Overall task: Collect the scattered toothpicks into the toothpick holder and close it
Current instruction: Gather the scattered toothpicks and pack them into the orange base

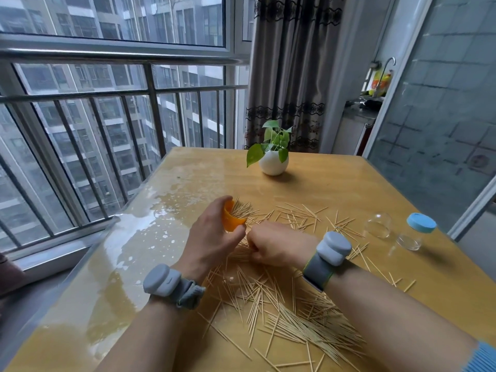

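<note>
My left hand [212, 237] grips the orange toothpick holder [231, 218] at frame centre, tilted, with a bunch of picks poking from its mouth. Loose wooden toothpicks [295, 318] lie scattered across the centre and lower right.

Bright orange on the toothpick holder [231, 216]; pale straw on the toothpicks [295, 320]. Honey-yellow wood grain across the worktop [349, 189], with whitish glare on its left part. White pot [273, 163] under green leaves [275, 136]. Light blue lid [421, 222] on a clear jar [409, 240]. Grey wristbands [163, 283], the right one edged in lime. Brown-grey curtain [290, 63], banded with dark lace pattern.
</note>
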Motion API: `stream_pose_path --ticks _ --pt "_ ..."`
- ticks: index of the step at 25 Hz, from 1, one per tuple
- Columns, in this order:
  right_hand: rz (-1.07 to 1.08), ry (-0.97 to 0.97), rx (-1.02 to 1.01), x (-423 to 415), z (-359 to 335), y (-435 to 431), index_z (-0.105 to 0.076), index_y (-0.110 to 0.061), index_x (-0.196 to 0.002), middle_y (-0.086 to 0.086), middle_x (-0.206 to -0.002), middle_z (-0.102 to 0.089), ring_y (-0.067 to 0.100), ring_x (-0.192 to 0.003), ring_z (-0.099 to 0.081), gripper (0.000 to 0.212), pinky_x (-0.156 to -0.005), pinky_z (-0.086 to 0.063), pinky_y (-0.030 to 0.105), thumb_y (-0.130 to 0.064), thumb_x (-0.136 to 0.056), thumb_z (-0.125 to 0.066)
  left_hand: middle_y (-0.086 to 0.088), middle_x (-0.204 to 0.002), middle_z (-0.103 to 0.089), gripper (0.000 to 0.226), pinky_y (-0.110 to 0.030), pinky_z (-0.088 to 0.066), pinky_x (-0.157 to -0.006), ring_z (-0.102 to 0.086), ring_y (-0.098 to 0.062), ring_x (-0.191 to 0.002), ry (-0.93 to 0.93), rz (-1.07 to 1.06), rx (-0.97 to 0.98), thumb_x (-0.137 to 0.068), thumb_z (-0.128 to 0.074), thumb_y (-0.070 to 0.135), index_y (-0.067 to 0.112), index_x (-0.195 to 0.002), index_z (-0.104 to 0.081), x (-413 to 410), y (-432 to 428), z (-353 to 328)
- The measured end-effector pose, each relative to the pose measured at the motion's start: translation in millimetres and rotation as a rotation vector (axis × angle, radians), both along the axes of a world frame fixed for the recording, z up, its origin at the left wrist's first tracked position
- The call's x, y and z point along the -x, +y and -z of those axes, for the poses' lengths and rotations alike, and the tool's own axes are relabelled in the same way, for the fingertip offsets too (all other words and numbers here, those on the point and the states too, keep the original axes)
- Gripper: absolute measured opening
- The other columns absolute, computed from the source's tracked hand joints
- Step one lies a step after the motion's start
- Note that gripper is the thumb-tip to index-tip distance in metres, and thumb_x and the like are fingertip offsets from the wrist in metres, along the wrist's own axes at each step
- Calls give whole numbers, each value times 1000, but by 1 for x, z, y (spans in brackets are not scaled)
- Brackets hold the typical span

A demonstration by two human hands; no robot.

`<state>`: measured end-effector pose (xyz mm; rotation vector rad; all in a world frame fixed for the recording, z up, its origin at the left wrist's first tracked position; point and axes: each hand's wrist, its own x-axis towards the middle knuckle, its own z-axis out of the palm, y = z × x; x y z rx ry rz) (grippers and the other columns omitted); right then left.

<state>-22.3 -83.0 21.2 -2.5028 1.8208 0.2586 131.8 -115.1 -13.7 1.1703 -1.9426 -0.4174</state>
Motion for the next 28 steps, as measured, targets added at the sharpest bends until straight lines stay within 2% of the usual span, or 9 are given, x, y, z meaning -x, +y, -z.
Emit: stream_pose_path --ticks 4,8,10,14,18,19,21,24,28 --pt "8 -78 -3 14 2 2 -65 -10 -89 13 -91 -66 31 -86 -62 16 -66 -44 30 -26 -89 -60 -1 -123 -62 64 -30 -48 -84 -58 -16 -100 29 -20 -6 -79 -74 32 21 -137 -48 0 0 -1" --pt "64 -180 -26 39 -2 11 -61 -10 -83 7 -79 -59 25 -73 -55 23 -62 -39 30 -30 -93 -59 1 -121 -60 64 -24 -43 -81 -55 -13 -97 63 -35 -1 -81 -74 32 20 -138 -47 1 2 -3" --pt "97 -258 -43 54 -5 16 -58 -11 -79 7 -77 -61 21 -70 -53 26 -63 -41 33 -32 -94 -60 1 -121 -60 63 -24 -45 -82 -56 -14 -97 84 -41 -3 -82 -74 32 19 -138 -47 2 2 -4" --pt "143 -449 13 79 -10 26 -59 -13 -76 -2 -68 -57 10 -60 -47 26 -58 -36 31 -30 -94 -60 1 -121 -61 64 -25 -46 -83 -57 -14 -98 88 -28 -10 -81 -75 33 20 -138 -47 8 6 -2" --pt "205 -776 137 100 -10 32 -63 -10 -80 -2 -67 -57 9 -59 -49 26 -58 -41 39 -30 -96 -60 3 -120 -62 64 -26 -50 -82 -59 -13 -98 38 60 -23 -80 -73 39 25 -137 -47 22 18 4" --pt "221 -890 153 101 -11 34 -63 -8 -83 -1 -68 -56 6 -59 -49 25 -56 -39 37 -29 -97 -60 4 -121 -62 65 -26 -51 -84 -60 -12 -99 20 86 -26 -79 -72 41 26 -137 -47 26 21 6" --pt "258 -1159 184 95 -12 36 -64 -8 -86 -7 -67 -57 0 -56 -47 21 -56 -37 24 -24 -98 -58 5 -123 -62 66 -24 -50 -87 -59 -10 -102 -16 134 -26 -79 -70 44 27 -139 -46 33 27 9" --pt "302 -1477 308 80 -14 36 -64 -13 -88 -8 -66 -57 6 -59 -47 16 -59 -38 26 -23 -98 -57 8 -126 -60 66 -17 -43 -87 -57 -7 -104 -44 193 -25 -81 -70 44 27 -140 -45 40 34 10" --pt "313 -1536 419 57 -8 34 -63 -19 -88 -15 -64 -62 -2 -62 -53 13 -63 -44 20 -22 -98 -56 11 -123 -60 65 -13 -41 -85 -57 -5 -103 -61 218 -8 -80 -68 51 29 -137 -45 43 35 12"
